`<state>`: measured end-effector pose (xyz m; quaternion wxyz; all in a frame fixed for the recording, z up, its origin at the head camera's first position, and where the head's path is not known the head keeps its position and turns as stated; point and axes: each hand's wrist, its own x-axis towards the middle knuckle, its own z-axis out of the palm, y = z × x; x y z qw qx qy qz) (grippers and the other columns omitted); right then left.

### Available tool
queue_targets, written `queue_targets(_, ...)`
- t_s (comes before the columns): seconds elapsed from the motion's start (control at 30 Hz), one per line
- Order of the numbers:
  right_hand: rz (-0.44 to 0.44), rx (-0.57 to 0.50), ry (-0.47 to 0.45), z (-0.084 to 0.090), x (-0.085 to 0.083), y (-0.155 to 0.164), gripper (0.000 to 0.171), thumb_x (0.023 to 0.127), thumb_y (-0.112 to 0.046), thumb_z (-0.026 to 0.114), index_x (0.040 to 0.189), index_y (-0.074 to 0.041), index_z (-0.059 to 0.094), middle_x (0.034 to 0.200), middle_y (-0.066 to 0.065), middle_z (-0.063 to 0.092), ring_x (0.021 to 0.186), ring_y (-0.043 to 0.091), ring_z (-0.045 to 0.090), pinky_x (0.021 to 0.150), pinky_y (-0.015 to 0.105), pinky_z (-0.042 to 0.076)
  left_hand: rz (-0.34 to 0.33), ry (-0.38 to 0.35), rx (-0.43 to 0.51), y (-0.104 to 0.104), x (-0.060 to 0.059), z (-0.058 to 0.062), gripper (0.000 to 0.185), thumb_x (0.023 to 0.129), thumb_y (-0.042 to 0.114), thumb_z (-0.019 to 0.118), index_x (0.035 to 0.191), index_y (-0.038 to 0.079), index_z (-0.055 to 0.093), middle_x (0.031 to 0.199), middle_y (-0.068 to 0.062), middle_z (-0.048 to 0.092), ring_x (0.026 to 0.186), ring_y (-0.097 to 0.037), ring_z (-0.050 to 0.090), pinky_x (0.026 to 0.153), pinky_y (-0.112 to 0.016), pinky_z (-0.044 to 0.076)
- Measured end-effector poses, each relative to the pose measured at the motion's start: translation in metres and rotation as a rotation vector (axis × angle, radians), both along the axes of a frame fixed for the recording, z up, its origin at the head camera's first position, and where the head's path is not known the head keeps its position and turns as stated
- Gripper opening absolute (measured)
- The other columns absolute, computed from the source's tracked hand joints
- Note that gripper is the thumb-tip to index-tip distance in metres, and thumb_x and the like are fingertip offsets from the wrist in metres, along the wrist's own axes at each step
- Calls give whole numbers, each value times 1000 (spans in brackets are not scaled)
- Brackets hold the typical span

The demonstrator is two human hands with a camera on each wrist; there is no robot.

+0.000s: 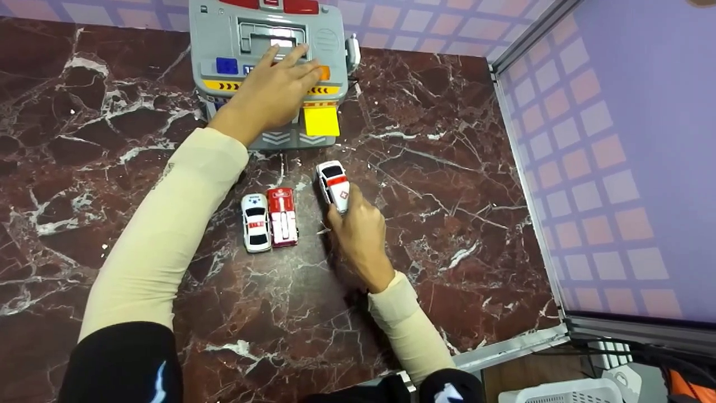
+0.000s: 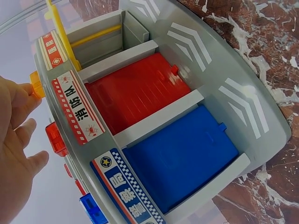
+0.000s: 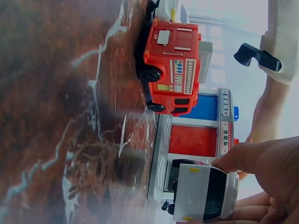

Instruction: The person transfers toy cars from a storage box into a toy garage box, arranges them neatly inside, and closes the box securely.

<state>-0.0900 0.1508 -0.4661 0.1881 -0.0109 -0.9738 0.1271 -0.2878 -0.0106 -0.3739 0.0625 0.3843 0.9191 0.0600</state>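
Observation:
A grey toy garage (image 1: 268,33) stands at the far edge of the marble table (image 1: 447,168). My left hand (image 1: 291,62) lies flat on its roof with the fingers straight, next to an orange button (image 2: 37,84). In the left wrist view its red door (image 2: 135,93) and blue door (image 2: 182,154) are closed, and the bay above them (image 2: 103,42) is open. My right hand (image 1: 339,209) pinches the rear of a white car with a red stripe (image 1: 333,183), nose toward the garage's yellow flap (image 1: 321,120). A white ambulance (image 1: 255,222) and a red fire truck (image 1: 282,216) are parked side by side to the left.
A metal frame rail (image 1: 526,184) with a purple checked wall behind it bounds the table on the right. The table's near edge (image 1: 503,350) runs by my right sleeve. A white basket (image 1: 565,392) sits below it at the lower right.

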Motion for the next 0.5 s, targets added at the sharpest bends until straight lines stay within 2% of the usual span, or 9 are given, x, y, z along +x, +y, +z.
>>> queue_targets(0.17,-11,-19,-3,0,-8,-1,40,79,-25,70,108,1,59,76,12,69,58,29,65,49,37,55,0,3,8,1,0,0,51,99,15,26,149,13,16,155,-4,14,143,-25,-5,113,-54,-6)
queue_targets(0.4,-44,-26,-85,0,-18,-2,43,80,-28,68,112,0,58,76,11,69,59,29,65,51,38,56,1,9,32,-1,-1,-3,50,99,14,27,148,13,19,154,-5,17,143,-25,-4,113,-54,-6)
queue_targets(0.5,-59,-30,-90,1,-23,-3,45,80,-28,68,114,-2,58,80,12,70,63,31,66,55,41,56,1,17,49,-1,-1,-3,49,99,14,27,148,13,22,153,-4,20,144,-25,-2,114,-54,-5)
